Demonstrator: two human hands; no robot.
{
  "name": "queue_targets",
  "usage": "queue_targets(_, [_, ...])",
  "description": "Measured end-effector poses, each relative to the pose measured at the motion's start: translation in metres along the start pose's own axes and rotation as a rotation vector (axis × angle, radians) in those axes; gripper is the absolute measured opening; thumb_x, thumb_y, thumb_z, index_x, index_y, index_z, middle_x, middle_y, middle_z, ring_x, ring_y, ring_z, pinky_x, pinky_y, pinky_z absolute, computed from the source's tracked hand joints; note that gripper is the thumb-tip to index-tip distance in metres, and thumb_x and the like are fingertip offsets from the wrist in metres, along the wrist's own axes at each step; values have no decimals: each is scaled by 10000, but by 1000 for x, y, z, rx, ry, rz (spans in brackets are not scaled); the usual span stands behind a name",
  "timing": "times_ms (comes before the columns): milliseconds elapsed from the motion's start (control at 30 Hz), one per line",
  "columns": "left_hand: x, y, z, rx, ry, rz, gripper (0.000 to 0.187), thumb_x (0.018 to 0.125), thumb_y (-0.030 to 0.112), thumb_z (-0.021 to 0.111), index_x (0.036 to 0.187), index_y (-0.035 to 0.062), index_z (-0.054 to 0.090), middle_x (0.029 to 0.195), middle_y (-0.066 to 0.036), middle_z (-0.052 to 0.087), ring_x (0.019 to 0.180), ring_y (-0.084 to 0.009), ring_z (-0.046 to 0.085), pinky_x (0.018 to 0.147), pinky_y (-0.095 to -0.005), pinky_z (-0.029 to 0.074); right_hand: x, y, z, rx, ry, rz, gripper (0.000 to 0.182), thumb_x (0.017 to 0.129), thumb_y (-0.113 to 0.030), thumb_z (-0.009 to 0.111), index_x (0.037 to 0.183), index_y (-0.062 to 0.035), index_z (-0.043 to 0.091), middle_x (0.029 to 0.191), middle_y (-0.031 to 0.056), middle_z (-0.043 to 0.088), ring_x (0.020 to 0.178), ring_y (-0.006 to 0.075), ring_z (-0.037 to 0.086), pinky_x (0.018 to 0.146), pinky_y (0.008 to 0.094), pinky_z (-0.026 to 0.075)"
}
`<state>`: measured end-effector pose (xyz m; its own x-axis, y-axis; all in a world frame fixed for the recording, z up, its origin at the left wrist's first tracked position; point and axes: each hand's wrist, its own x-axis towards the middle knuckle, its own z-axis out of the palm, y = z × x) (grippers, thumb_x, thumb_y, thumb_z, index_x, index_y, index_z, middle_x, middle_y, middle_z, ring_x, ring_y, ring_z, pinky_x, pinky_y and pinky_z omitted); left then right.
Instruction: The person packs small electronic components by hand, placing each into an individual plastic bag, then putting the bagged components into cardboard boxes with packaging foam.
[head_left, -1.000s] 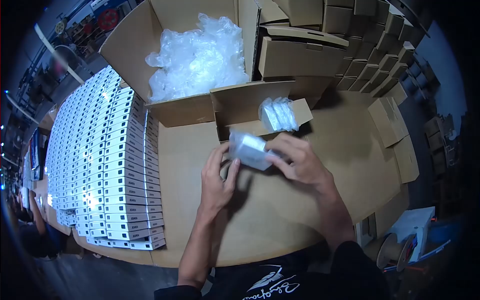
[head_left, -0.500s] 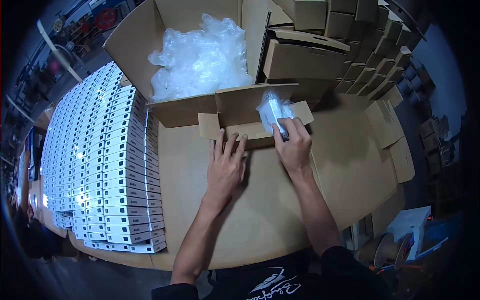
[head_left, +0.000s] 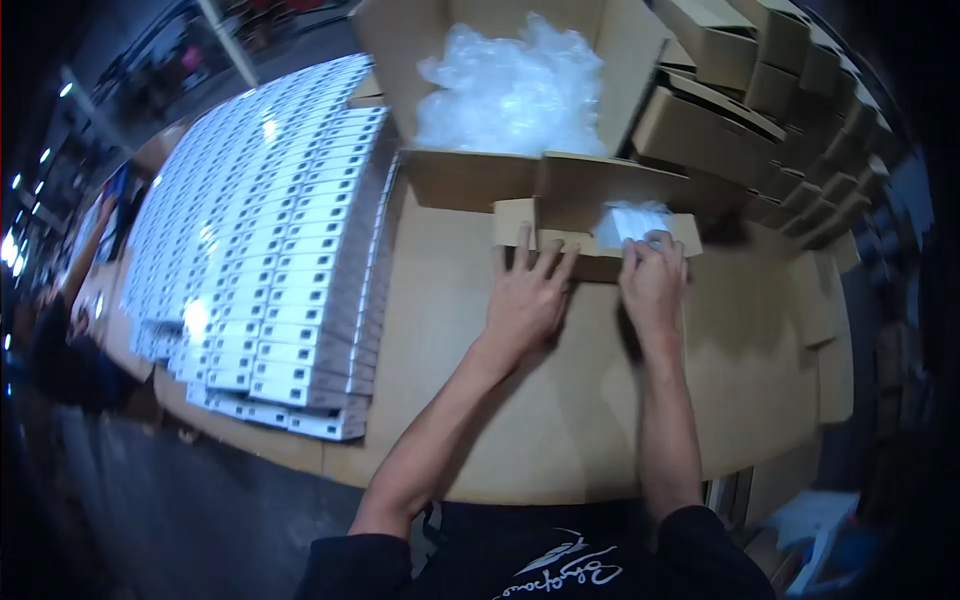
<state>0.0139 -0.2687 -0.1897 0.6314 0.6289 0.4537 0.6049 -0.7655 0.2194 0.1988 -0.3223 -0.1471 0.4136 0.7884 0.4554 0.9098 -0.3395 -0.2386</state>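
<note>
A small brown cardboard box [head_left: 568, 243] lies open on the table, its lid raised at the back and its side flaps out. My left hand [head_left: 530, 292] rests with spread fingers on the front edge at its left end. At the right end, my right hand [head_left: 654, 280] has its fingers closed on a white item in clear bubble wrap [head_left: 632, 222], which sits low in the box. Part of that item is hidden behind my fingers.
Stacked white boxes [head_left: 290, 240] cover the table's left side. Behind the small box stands a large carton [head_left: 625, 60] with clear plastic packaging [head_left: 510, 90]. Brown boxes [head_left: 705, 135] are stacked at the back right. A co-worker's arm [head_left: 85, 250] shows at far left.
The view has swung left, so the scene sits further right. My right hand has lowered the wrapped item into the right end of the small box. My left hand stays at the front edge.
</note>
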Motion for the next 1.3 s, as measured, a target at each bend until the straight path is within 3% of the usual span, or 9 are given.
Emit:
queue_targets(100, [-4, 6, -8, 45, 10, -3, 634, 947, 340, 657, 1505, 95, 479, 1567, -162, 429, 1494, -452, 311, 1117, -726, 316, -11, 1, 2, -157, -64, -108, 353, 1007, -259, 601, 1252, -30, 711, 1482, 195, 502, 1348, 387, 482, 1130, 492, 388])
queue_targets(167, [-24, 14, -43, 69, 50, -25, 673, 943, 339, 666, 1518, 60, 454, 1582, -159, 413, 1515, -406, 293, 1161, -678, 295, -15, -22, -7, 18, -17, -198, 408, 1018, -234, 586, 1359, -13, 616, 1537, 215, 436, 1433, 403, 402, 1168, 499, 349])
queue_targets(300, [-89, 20, -143, 66, 189, -101, 604, 905, 252, 714, 1441, 34, 539, 1490, -159, 500, 1456, -370, 403, 1168, -605, 337, -36, -107, -41, 623, -207, -469, 383, 1003, -154, 592, 1353, 2, 586, 1514, 235, 453, 1384, 434, 459, 1151, 493, 378])
queue_targets(500, [-202, -18, -217, 78, 407, -258, 460, 855, 46, 703, 1311, 48, 644, 1309, -132, 631, 1288, -354, 582, 1144, -563, 390, -78, -201, -63, 741, -554, -999, 500, 878, -72, 703, 1364, -63, 586, 1481, 209, 487, 1352, 427, 504, 1115, 476, 431])
queue_targets(700, [-234, -47, -218, 288, 356, -367, 493, 849, 20, 712, 1333, 59, 628, 1325, -115, 630, 1302, -339, 577, 1151, -518, 398, -86, -246, -49, 592, -347, -1147, 590, 880, -69, 660, 1449, -176, 548, 1527, 173, 461, 1407, 400, 457, 1131, 491, 413])
queue_targets(867, [-234, -52, -222, 326, 370, -333, 466, 813, -14, 728, 1262, 108, 703, 1176, -63, 652, 1141, -266, 615, 953, -412, 474, -87, -244, -38, 566, -405, -1126, 676, 862, -24, 614, 1498, -232, 515, 1567, 142, 433, 1440, 404, 411, 1149, 492, 396])
queue_targets(1000, [-240, -56, -230, 430, 319, -308, 410, 825, 97, 661, 1233, 109, 699, 1233, -30, 650, 1115, -225, 613, 924, -374, 448, -87, -242, -34, 549, -383, -1131, 712, 860, -24, 611, 1523, -252, 489, 1596, 131, 404, 1459, 400, 387, 1160, 492, 387])
queue_targets(1233, [-247, -17, -258, 401, 291, -331, 328, 784, 52, 729, 1106, 105, 696, 1108, -23, 684, 1042, -251, 631, 933, -408, 448, -94, -240, -33, 462, -357, -1115, 698, 920, -79, 575, 1566, -299, 427, 1636, 109, 355, 1484, 408, 353, 1148, 526, 384])
queue_targets(1300, [-244, -6, -262, 314, 340, -292, 299, 790, 31, 751, 1076, 91, 690, 1068, -50, 682, 1020, -278, 639, 945, -463, 481, -91, -238, -34, 411, -355, -1125, 713, 927, -87, 570, 1582, -307, 396, 1644, 117, 341, 1490, 414, 345, 1141, 531, 388])
